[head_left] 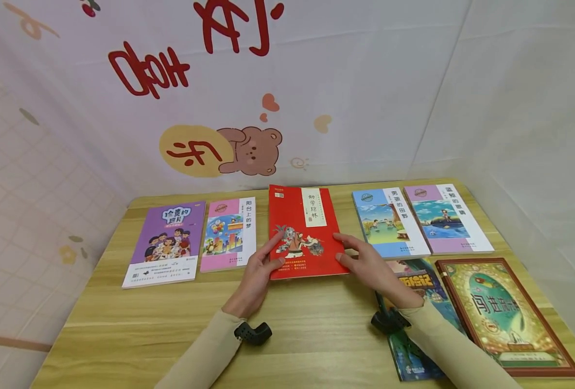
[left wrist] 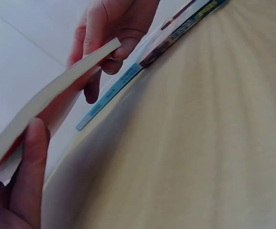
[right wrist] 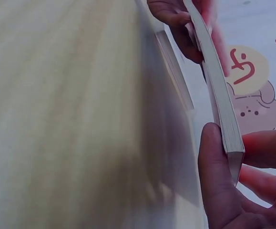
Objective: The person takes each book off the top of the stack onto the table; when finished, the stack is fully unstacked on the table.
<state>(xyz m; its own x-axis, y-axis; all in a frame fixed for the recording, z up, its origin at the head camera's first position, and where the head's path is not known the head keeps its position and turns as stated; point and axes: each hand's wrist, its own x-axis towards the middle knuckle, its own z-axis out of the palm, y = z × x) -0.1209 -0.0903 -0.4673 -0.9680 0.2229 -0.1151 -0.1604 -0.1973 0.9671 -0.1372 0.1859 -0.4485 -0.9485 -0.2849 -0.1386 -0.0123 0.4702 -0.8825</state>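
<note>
Both hands grip a red paperback book (head_left: 292,216) with a white title panel, held above the table's middle. The left hand (head_left: 255,278) pinches its lower left side, thumb on one cover and fingers on the other. On the lower right side, the right hand (head_left: 372,265) pinches it the same way. The wrist views show the book's pale page edge (right wrist: 219,95) and a gap between it and the tabletop. In the left wrist view the left thumb (left wrist: 33,167) presses one cover, while the right hand (left wrist: 114,33) holds the far end.
Left of the red book lie a purple book (head_left: 170,237) and a pink book (head_left: 226,232). To its right are a blue book (head_left: 379,221) and a pink-and-white book (head_left: 442,216). Nearer, a dark green book (head_left: 413,346) lies partly under the right forearm, beside a brown-framed book (head_left: 511,319). A white curtain (head_left: 365,108) stands behind.
</note>
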